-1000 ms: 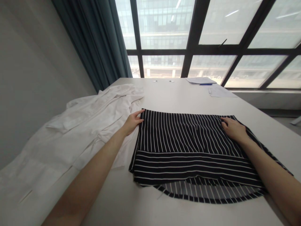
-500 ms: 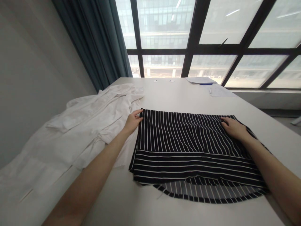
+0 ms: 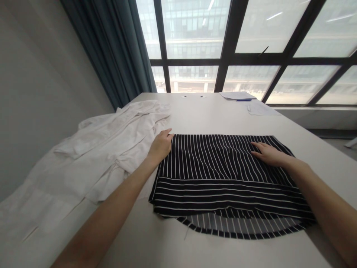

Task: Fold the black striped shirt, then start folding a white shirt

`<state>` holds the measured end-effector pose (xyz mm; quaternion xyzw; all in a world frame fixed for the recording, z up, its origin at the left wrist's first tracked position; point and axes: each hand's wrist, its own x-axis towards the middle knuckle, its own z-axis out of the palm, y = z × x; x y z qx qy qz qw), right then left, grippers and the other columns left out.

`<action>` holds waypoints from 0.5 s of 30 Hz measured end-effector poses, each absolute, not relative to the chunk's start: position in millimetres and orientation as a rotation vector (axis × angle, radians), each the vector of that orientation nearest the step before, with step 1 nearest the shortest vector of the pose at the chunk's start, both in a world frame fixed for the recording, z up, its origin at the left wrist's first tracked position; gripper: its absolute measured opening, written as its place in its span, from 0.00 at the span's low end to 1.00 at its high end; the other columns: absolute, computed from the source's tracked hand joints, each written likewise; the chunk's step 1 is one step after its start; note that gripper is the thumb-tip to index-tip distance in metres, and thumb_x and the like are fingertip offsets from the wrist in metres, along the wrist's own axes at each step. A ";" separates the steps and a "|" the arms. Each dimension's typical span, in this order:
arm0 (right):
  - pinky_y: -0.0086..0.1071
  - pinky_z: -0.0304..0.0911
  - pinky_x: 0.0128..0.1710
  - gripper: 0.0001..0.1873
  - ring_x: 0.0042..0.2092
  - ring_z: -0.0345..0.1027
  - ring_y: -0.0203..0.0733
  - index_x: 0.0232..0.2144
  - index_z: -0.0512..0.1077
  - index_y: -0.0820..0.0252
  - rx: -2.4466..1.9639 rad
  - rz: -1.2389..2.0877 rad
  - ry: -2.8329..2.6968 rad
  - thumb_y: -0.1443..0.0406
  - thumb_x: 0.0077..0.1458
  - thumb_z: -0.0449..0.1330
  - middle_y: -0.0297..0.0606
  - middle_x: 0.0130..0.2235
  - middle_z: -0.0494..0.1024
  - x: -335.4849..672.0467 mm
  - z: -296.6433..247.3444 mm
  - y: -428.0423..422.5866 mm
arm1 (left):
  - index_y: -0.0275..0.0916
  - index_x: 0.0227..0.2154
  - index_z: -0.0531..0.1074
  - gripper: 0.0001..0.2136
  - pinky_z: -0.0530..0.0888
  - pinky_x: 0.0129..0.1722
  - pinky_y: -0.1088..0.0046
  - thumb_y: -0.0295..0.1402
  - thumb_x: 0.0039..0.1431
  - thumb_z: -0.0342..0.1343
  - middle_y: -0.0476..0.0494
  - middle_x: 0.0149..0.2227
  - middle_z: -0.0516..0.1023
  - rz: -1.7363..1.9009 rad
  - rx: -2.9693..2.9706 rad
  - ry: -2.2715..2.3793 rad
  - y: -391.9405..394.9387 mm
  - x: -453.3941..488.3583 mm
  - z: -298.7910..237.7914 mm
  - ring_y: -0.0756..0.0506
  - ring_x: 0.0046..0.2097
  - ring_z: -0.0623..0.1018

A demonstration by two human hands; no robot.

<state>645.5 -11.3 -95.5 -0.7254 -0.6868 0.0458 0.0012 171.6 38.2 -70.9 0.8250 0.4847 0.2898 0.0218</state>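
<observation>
The garment is black with white stripes.

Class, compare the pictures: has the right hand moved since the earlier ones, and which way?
Yes. Judged against the fixed window frame, the right hand has shifted to the left over the striped garment.
</observation>
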 end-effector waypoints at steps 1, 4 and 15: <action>0.51 0.57 0.60 0.32 0.64 0.58 0.56 0.62 0.61 0.55 -2.293 0.109 -2.137 0.50 0.58 0.52 0.46 0.62 0.67 645.3 -98.4 -10.3 | 0.31 0.51 0.73 0.19 0.59 0.64 0.58 0.24 0.61 0.44 0.34 0.60 0.68 0.824 2.587 1.469 36.2 176.7 -70.9 0.38 0.62 0.66; 0.54 0.58 0.59 0.32 0.63 0.58 0.57 0.62 0.60 0.52 -2.313 0.072 -2.120 0.49 0.59 0.50 0.44 0.62 0.67 646.5 -102.9 -8.9 | 0.33 0.56 0.69 0.20 0.58 0.64 0.60 0.35 0.65 0.45 0.35 0.62 0.66 0.599 2.605 1.364 31.4 189.7 -77.5 0.39 0.63 0.65; 0.57 0.51 0.62 0.34 0.67 0.48 0.58 0.66 0.54 0.54 -2.389 0.114 -2.067 0.48 0.63 0.40 0.46 0.68 0.55 625.9 -91.0 -18.0 | 0.38 0.66 0.53 0.32 0.46 0.65 0.50 0.51 0.65 0.41 0.36 0.69 0.49 0.236 2.536 1.465 21.5 192.0 -84.1 0.34 0.70 0.49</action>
